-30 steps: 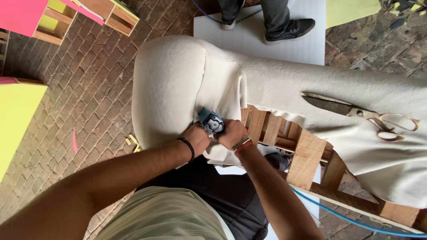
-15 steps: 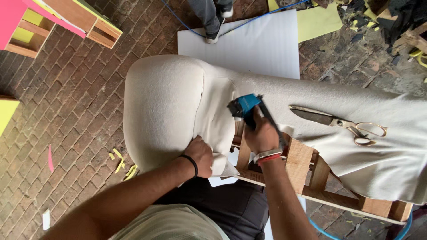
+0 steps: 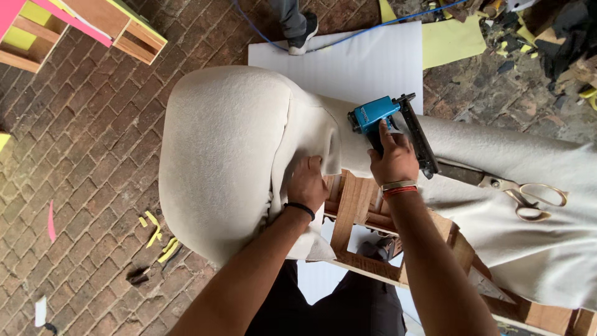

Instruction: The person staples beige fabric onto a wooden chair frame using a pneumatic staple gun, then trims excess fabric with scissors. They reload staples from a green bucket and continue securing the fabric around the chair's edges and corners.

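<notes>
Head view: your right hand [image 3: 393,158] has lifted the blue staple gun [image 3: 388,127], fingers wrapped tight, onto the cream fabric [image 3: 230,149]; your left hand [image 3: 306,183] still presses the fold flat, ready for stapling.

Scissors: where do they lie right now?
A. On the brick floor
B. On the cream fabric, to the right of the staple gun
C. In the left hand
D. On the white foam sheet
B: the scissors rest on the cream fabric, right of the blue staple gun that the right hand grips.
</notes>
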